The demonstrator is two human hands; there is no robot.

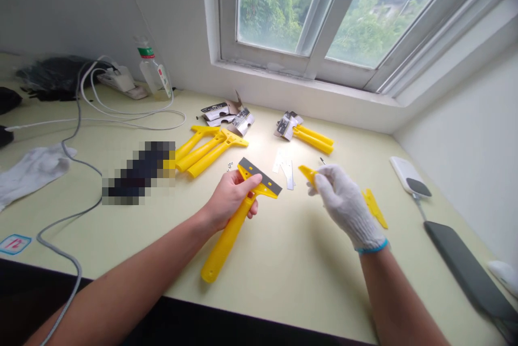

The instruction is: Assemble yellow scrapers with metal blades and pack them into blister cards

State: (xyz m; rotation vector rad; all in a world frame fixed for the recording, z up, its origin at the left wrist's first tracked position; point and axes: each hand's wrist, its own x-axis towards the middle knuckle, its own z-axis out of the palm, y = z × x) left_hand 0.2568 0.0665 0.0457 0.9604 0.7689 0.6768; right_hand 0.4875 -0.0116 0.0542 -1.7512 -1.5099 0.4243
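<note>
My bare left hand (231,200) grips a yellow scraper (226,238) near its head, the handle slanting down toward the table's front edge. A dark metal blade (261,177) lies across the scraper head, with my left thumb pressed on it. To the right, my right hand (343,200), in a white knit glove, pinches a small yellow plastic piece (308,173), apart from the scraper. Between the hands, thin metal blades (289,176) lie on the table. Small nuts (230,165) sit just beyond my left hand. Another yellow plastic piece (375,209) rests beside my right wrist.
Several yellow scraper handles (206,154) and opened card packaging (220,114) lie at the back, with packaged scrapers (309,135) to their right. A bottle (156,73), cables and a white glove (36,170) are left. A power bank (457,259) lies right.
</note>
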